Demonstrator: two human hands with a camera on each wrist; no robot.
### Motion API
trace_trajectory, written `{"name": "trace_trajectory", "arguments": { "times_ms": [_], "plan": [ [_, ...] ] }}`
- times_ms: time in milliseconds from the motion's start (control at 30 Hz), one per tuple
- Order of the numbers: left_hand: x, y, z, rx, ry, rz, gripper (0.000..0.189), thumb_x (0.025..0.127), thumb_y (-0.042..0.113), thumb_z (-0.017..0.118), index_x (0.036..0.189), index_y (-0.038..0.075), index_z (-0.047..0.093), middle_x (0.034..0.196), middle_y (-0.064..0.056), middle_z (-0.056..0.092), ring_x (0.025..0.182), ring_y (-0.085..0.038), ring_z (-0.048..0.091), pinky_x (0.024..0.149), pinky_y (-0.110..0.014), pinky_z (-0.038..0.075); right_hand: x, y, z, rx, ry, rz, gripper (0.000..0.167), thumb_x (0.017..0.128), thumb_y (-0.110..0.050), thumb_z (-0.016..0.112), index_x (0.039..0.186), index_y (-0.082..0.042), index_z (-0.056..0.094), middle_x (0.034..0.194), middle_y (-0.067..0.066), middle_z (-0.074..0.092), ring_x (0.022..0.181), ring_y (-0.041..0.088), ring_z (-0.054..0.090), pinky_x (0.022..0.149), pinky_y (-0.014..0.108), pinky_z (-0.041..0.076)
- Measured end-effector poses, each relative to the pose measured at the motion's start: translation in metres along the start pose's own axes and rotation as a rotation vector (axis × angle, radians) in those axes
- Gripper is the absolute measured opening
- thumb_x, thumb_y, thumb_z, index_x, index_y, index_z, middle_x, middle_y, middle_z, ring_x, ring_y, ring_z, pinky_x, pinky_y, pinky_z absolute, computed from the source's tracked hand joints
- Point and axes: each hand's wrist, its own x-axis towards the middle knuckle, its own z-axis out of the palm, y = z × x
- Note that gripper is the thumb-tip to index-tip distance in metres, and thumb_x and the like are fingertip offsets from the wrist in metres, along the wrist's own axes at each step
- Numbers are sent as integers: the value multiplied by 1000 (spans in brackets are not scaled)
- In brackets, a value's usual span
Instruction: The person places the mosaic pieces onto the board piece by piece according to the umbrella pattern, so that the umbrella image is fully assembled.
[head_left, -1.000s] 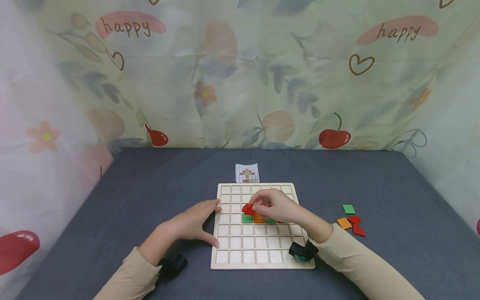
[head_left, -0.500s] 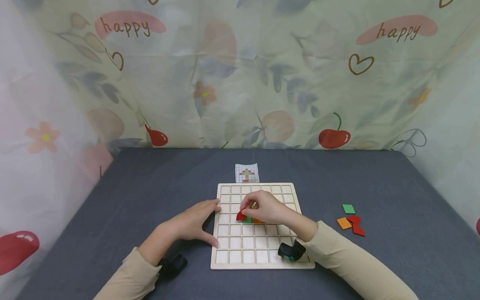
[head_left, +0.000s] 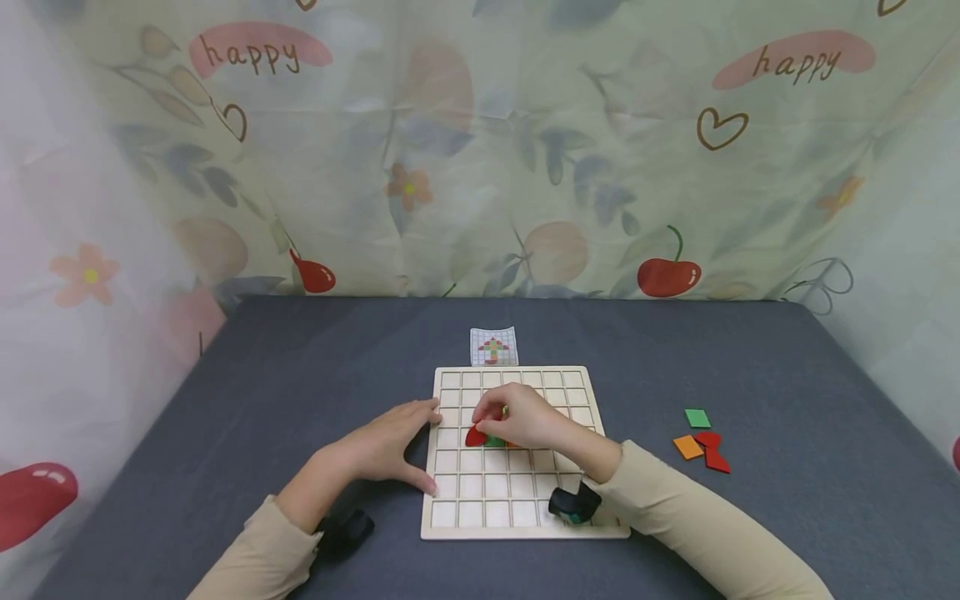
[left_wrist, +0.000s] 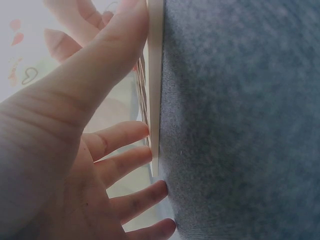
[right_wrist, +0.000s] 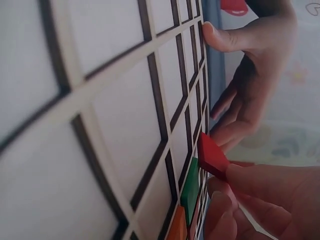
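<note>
A wooden grid board (head_left: pixel 480 485) lies on the table with tiles in some of its cells. My right hand (head_left: pixel 525 414) pinches a red tile with a curved edge (head_left: pixel 476 436) between thumb and finger. In the right wrist view this red tile (right_wrist: pixel 212 155) stands tilted at a cell beside a green square tile (right_wrist: pixel 190 190), with an orange tile (right_wrist: pixel 177 224) beyond the green one. Other placed tiles are mostly hidden under the right hand. My left hand (head_left: pixel 375 442) rests along the board's left edge with fingers spread; its thumb and fingertips (left_wrist: pixel 142 131) touch the rim.
A small pattern card (head_left: pixel 493 347) with a coloured arrow-like figure lies just behind the board. To the right on the dark tablecloth are a loose green square (head_left: pixel 697 418), an orange square (head_left: pixel 688 447) and red tiles (head_left: pixel 717 460). A printed curtain hangs behind the table.
My right hand has moved left across the board with the red tile, from above the green tile to the cell on its left, and lowered it. The left hand has stayed put.
</note>
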Motion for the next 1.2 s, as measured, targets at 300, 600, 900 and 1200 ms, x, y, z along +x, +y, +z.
{"name": "trace_trajectory", "arguments": {
  "times_ms": [300,600,900,1200],
  "plan": [
    [1,-2,1,4,6,3,89,66,49,80,135,6,43,152,-14,28,141,-33,26,112,-52,26,2,-2,4,-23,6,40,3,83,-9,67,85,-8,68,75,0,66,62,6,52,61,19,44],
    [0,-1,1,0,5,-2,88,66,48,80,134,7,44,152,-14,28,141,-33,26,113,-52,25,4,-2,4,-49,-11,34,4,83,-11,67,83,-7,68,73,0,66,63,4,52,63,19,43],
    [0,0,1,-3,6,-14,89,65,48,80,135,7,43,152,-13,28,141,-32,26,113,-51,25,5,-2,5,-66,-4,31,5,83,-11,67,80,-7,67,70,0,65,62,4,51,61,18,42],
    [0,0,1,5,8,-10,90,65,49,80,136,7,43,152,-13,28,141,-32,25,112,-52,26,5,-2,5,-90,0,23,4,82,-10,68,79,-8,68,68,0,65,61,3,51,60,17,42]
  ]
}}
